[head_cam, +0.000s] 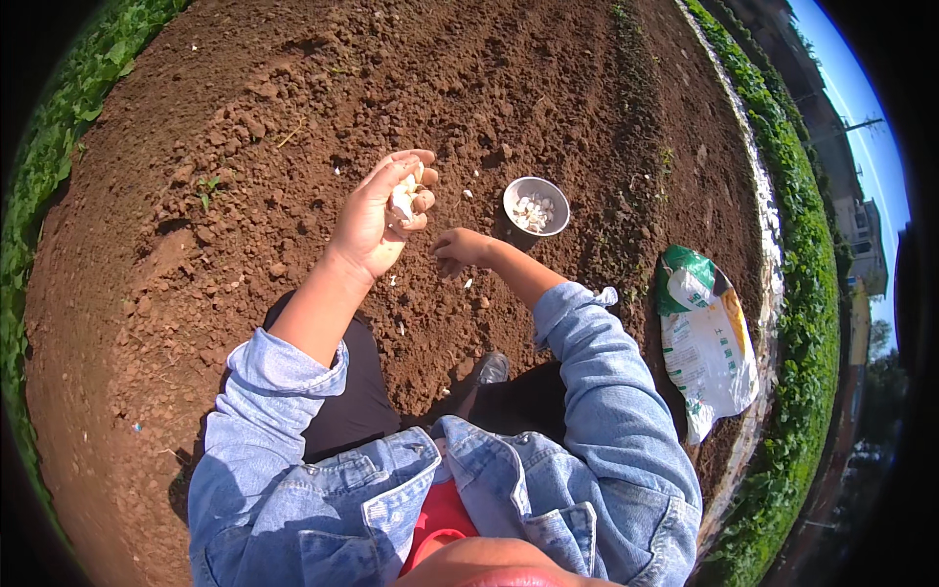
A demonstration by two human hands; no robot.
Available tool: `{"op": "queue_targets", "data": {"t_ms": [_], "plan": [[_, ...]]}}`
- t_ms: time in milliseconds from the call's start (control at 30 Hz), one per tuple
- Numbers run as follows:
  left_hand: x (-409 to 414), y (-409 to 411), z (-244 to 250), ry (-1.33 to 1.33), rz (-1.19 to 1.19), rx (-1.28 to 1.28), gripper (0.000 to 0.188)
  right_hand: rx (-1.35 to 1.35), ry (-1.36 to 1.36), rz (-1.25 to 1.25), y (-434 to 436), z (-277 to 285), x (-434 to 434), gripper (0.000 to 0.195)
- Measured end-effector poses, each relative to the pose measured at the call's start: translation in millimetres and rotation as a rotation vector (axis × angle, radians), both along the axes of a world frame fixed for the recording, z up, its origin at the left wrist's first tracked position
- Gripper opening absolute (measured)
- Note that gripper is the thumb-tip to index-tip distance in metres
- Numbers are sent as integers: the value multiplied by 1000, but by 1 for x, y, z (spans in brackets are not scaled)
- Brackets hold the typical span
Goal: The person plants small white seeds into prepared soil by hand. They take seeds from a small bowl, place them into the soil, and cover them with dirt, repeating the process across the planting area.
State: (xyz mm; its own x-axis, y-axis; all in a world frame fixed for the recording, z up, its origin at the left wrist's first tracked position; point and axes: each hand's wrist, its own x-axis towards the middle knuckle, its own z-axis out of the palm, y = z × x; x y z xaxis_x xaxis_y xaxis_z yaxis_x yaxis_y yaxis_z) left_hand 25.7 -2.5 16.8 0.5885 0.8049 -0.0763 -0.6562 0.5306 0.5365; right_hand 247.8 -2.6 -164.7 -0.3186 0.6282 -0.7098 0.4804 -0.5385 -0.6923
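My left hand (378, 205) is raised above the soil, palm turned up and fingers curled around several white garlic cloves (403, 198). To its right and lower, my right hand (462, 249) hangs close to the ground with its fingers bent downward; whether anything is between the fingertips is hidden. Loose cloves lie on the brown tilled soil around it, among them one garlic clove (469, 283) just below the fingers and another clove (468, 194) above them. A round metal bowl (561, 220) with more garlic cloves (533, 211) stands on the soil beyond my right wrist.
A white and green printed sack (708, 359) lies on the soil at the right. Beyond it a pale border strip (766, 242) runs along a bed of green plants (807, 330). A small seedling (207, 192) grows at the left. My shoe (493, 368) rests on the soil.
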Motion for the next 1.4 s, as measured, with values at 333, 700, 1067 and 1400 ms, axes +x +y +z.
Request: {"op": "queue_targets", "data": {"t_ms": [333, 700, 1067, 1400], "plan": [[1, 6, -8, 47, 76, 37, 28, 482, -252, -29, -19, 71, -17, 43], [-6, 4, -10, 140, 173, -28, 22, 336, 27, -124, -66, 144, -25, 32], [-6, 4, -6, 163, 219, 13, 20, 615, -243, -232, -63, 160, -34, 24], [-6, 7, -9, 202, 227, 17, 22, 680, -93, -100, -48, 122, -9, 23]]}}
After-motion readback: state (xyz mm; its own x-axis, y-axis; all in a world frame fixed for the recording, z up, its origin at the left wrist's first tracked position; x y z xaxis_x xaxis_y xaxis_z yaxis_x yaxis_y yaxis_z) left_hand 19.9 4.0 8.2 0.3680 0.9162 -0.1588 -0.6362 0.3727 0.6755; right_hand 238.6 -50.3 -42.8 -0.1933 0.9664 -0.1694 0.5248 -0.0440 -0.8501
